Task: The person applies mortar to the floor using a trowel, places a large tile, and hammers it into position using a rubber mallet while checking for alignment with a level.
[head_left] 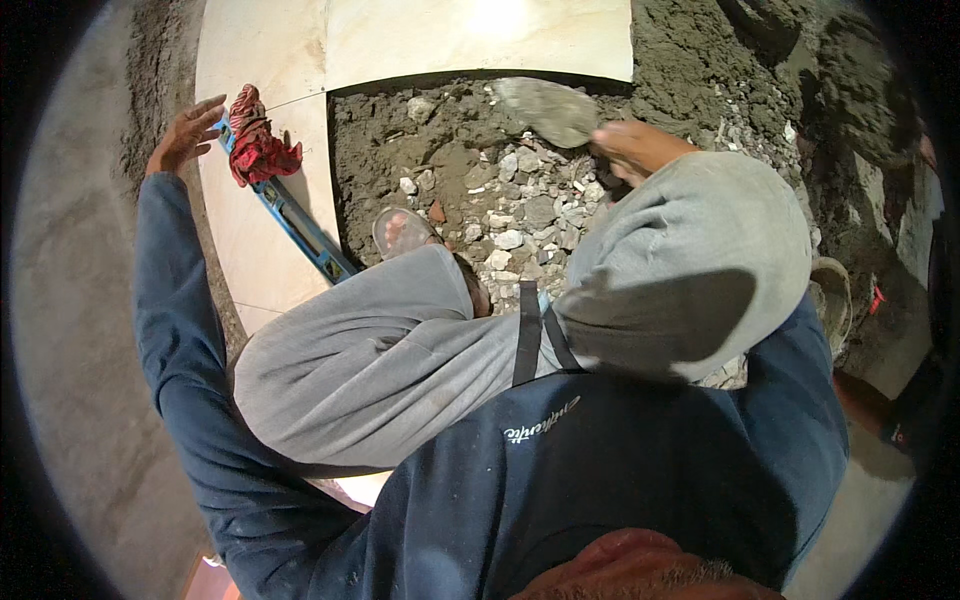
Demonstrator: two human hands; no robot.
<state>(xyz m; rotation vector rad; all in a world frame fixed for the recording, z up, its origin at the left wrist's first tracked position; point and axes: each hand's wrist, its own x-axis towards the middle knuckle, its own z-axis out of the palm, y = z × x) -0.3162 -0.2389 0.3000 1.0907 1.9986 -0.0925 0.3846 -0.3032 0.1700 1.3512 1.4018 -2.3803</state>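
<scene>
My left hand [183, 135] rests flat with fingers spread on the edge of a pale floor tile [265, 245], next to a red rag [258, 145] and the end of a blue spirit level [300, 225]. My right hand [635, 148] reaches over my raised knee and grips a trowel [548, 108] whose blade is caked in grey mortar, blurred above the rubble bed [480, 190]. I crouch in grey trousers, one sandalled foot [402, 230] on the stones.
Laid pale tiles [470, 35] border the rubble pit at the top and left. Heaped grey mortar [700, 70] lies to the upper right. A bare cement floor [70, 330] runs along the left.
</scene>
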